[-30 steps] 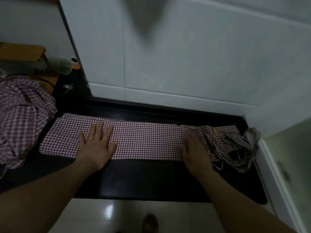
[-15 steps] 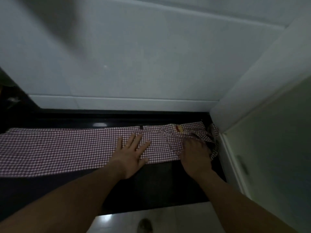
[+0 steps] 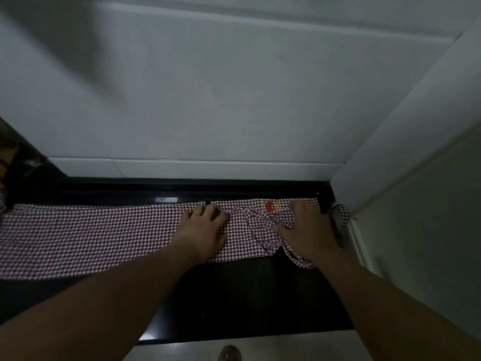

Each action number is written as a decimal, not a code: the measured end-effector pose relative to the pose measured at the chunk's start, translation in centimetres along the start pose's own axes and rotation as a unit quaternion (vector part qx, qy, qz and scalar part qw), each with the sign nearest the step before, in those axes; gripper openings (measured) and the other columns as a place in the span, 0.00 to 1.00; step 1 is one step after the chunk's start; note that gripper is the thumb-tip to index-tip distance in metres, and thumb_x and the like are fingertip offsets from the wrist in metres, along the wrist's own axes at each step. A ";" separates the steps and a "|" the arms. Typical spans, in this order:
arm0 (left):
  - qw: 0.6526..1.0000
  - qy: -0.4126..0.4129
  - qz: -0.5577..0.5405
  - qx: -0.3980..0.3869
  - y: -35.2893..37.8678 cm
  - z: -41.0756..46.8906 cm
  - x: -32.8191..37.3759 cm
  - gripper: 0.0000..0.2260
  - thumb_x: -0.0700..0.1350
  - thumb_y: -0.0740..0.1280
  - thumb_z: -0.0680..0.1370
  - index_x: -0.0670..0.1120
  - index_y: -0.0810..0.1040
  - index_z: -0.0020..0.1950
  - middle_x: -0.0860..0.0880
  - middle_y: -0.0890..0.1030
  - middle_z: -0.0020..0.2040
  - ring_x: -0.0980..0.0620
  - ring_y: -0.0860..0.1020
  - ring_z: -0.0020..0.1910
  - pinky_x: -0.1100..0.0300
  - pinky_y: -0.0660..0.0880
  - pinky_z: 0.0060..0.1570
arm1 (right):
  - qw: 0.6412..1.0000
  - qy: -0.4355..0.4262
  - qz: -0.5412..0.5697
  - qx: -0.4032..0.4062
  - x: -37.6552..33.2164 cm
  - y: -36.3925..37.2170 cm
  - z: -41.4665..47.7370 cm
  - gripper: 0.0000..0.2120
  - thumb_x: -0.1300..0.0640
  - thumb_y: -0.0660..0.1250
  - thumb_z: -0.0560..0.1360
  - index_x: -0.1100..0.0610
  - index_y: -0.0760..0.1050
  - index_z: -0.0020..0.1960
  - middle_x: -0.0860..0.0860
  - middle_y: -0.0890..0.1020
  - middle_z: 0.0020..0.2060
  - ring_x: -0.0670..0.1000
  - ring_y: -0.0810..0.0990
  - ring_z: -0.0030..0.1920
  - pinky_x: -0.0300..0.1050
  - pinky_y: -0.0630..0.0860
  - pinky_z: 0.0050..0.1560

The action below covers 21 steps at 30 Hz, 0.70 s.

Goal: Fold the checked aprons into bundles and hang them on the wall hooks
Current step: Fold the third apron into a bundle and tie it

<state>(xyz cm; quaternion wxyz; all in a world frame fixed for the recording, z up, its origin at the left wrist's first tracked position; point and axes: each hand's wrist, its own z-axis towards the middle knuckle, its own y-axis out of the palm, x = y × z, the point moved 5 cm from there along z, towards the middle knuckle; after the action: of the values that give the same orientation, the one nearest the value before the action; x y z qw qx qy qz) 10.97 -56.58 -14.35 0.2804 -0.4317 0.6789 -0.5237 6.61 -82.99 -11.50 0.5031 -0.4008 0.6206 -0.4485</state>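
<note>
A: Under both palms: checked apron point(image 3: 104, 238), folded into a long strip on the black counter point(image 3: 247, 295).

B: Hands?

A: My left hand point(image 3: 203, 230) is flat, fingers curled at the tips. My right hand point(image 3: 307, 230) presses the bunched straps point(image 3: 260, 220), fingers spread, gripping nothing. Strip runs out past my left.

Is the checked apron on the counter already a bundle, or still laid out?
Laid out: the apron lies as one long flat strip on the black counter, straps loose at right.

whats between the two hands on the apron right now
In the head view, between the left hand and the right hand lies checked apron cloth crossed by its loose straps, no bare counter.
</note>
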 end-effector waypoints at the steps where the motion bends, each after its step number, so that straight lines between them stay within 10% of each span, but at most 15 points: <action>1: 1.000 -0.004 0.003 0.001 0.2 -0.2 0.0 0.28 0.65 0.54 0.82 0.59 0.57 0.81 0.45 0.63 0.77 0.41 0.63 0.75 0.40 0.63 0.71 | 0.999 -0.005 -0.004 -0.033 -0.2 0.7 0.4 0.27 0.32 0.67 0.71 0.50 0.72 0.60 0.51 0.77 0.58 0.54 0.76 0.58 0.55 0.75 0.59; 7: 1.000 -0.016 0.000 -0.025 0.7 -0.7 -0.3 0.29 0.65 0.52 0.83 0.61 0.50 0.83 0.44 0.58 0.80 0.39 0.58 0.78 0.37 0.58 0.75 | 0.996 0.010 0.012 -0.085 -2.0 1.4 2.8 0.13 0.51 0.61 0.81 0.57 0.76 0.41 0.55 0.83 0.43 0.57 0.81 0.45 0.46 0.71 0.43; 21: 0.998 -0.027 -0.018 -0.052 0.0 -1.0 0.2 0.28 0.63 0.54 0.84 0.63 0.51 0.83 0.45 0.55 0.82 0.38 0.55 0.80 0.34 0.56 0.76 | 0.932 0.171 0.179 -0.265 -2.8 -4.7 6.1 0.14 0.53 0.62 0.78 0.62 0.81 0.46 0.59 0.84 0.47 0.57 0.82 0.46 0.44 0.77 0.49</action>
<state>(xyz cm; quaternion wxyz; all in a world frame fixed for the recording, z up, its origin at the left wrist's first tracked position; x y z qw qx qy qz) 10.06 -56.24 -14.05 0.2665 -0.4723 0.6890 -0.4809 13.30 -82.55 -6.78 0.3368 -0.3185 0.8551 -0.2322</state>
